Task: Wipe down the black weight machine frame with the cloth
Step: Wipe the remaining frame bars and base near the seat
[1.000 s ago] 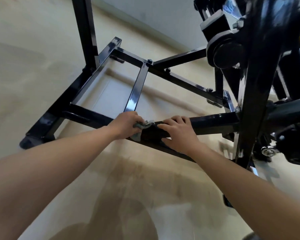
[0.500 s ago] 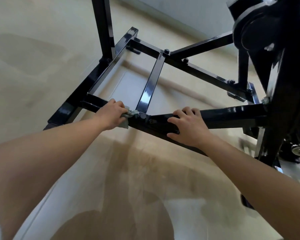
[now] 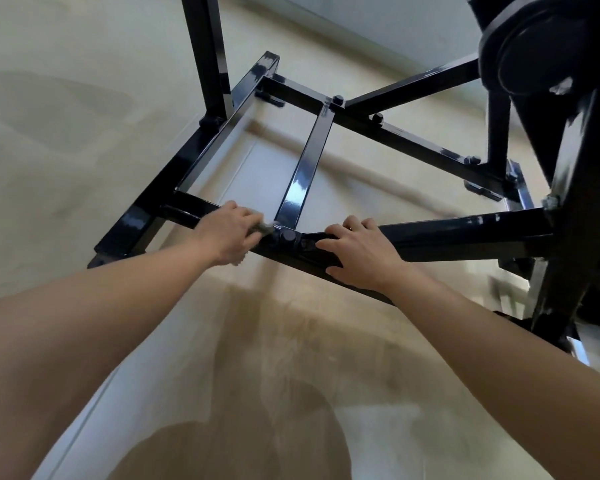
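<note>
The black weight machine frame is a glossy steel base of square tubes lying on the floor. My left hand is closed on a small grey cloth, pressing it on the near cross bar just left of a bolted joint. Only a corner of the cloth shows past my fingers. My right hand rests flat on the same bar to the right of the joint, fingers spread, holding nothing.
A black upright post rises at the back left. The machine's bulky pivot and column fill the right side. Beige floor lies around the frame, with a pale wall behind.
My left hand with the cloth has slid left along the near bar, away from the right hand and past the joint. The view has shifted left and closer.
</note>
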